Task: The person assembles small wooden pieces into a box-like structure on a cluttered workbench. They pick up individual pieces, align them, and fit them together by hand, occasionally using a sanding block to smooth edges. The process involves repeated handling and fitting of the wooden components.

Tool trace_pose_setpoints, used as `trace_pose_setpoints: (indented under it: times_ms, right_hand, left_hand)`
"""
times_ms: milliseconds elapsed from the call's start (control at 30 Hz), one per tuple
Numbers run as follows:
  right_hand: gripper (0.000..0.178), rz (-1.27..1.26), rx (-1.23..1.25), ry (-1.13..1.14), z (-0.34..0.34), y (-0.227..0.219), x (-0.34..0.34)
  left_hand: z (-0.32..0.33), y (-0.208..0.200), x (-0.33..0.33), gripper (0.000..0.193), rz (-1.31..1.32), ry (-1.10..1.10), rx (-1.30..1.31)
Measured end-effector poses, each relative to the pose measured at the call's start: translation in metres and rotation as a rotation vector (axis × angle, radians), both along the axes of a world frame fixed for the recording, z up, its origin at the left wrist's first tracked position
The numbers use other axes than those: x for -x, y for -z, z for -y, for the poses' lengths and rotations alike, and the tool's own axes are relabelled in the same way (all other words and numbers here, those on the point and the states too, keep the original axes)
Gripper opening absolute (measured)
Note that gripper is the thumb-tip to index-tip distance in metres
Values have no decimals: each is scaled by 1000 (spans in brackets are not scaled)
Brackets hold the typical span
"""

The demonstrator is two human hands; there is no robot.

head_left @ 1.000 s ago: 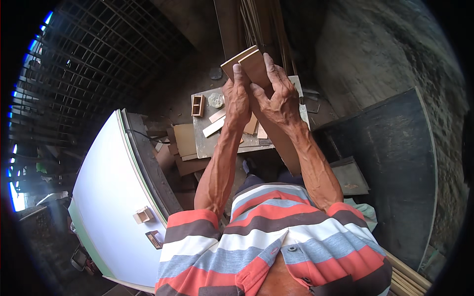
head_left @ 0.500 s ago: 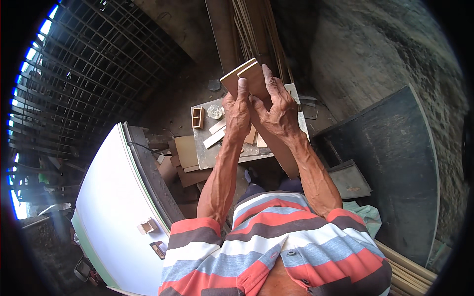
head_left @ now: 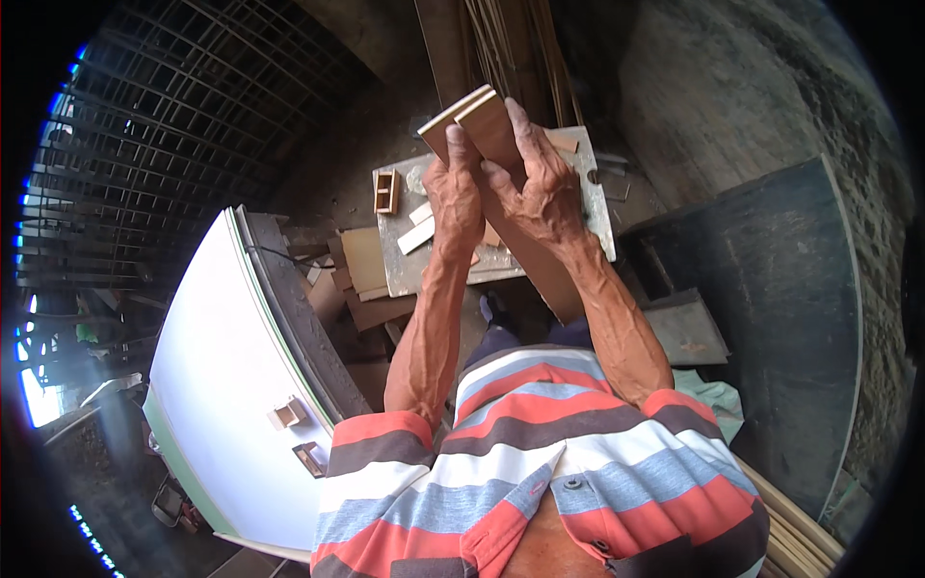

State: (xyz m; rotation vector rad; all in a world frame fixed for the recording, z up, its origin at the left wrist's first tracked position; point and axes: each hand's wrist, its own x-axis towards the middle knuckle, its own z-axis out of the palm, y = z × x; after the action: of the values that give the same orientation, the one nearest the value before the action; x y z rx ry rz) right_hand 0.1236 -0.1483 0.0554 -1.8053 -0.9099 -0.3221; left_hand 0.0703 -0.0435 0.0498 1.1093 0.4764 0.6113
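Two thin brown wooden boards with pale edges are held up together before me, their far ends side by side and slightly offset. My left hand (head_left: 453,193) grips the left board (head_left: 438,137), its thumb lying up along the face. Around the right board (head_left: 493,133) my right hand (head_left: 544,193) is closed, with the fingers along its right edge. A long brown strip (head_left: 540,270) runs down from the hands between my forearms; whether it is part of the right board is hidden by my hands.
Below my hands stands a worn low table (head_left: 405,265) bearing a small two-compartment wooden box (head_left: 386,193) and wood offcuts (head_left: 417,234). A white panel (head_left: 231,385) at left carries two small wooden pieces. At right leans a dark board (head_left: 771,318). Long strips (head_left: 491,48) stand at the back.
The boards and both hands sit slightly higher and further left in the picture, as the view has shifted a little. Both hands keep their hold, and more of the table's right side shows.
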Motion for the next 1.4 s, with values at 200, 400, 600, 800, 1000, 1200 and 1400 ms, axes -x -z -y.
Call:
trace_pose_setpoints:
  times_ms: [200, 400, 600, 800, 1000, 1200, 1400]
  right_hand:
    - [58, -427, -89, 85, 33, 51, -16]
    - [60, -291, 334, 182, 56, 196, -6]
    - [48, -444, 729, 130, 31, 237, 24]
    - [52, -400, 768, 180, 16, 270, 29]
    - [47, -450, 734, 174, 18, 267, 22]
    - [27, -573, 710, 288, 24, 270, -18]
    - [30, -578, 677, 269, -1, 270, -44]
  left_hand:
    - [-41, -6, 44, 57, -90, -175, -48]
    - [-70, -19, 86, 57, -117, -258, 20]
    - [-75, -5, 116, 57, -200, -323, 9]
    - [-72, 7, 121, 57, -274, -347, 59]
    - [-77, 15, 116, 56, -324, -323, 73]
    - [-82, 27, 109, 57, -305, -298, 92]
    - [-82, 34, 108, 54, -332, -307, 90]
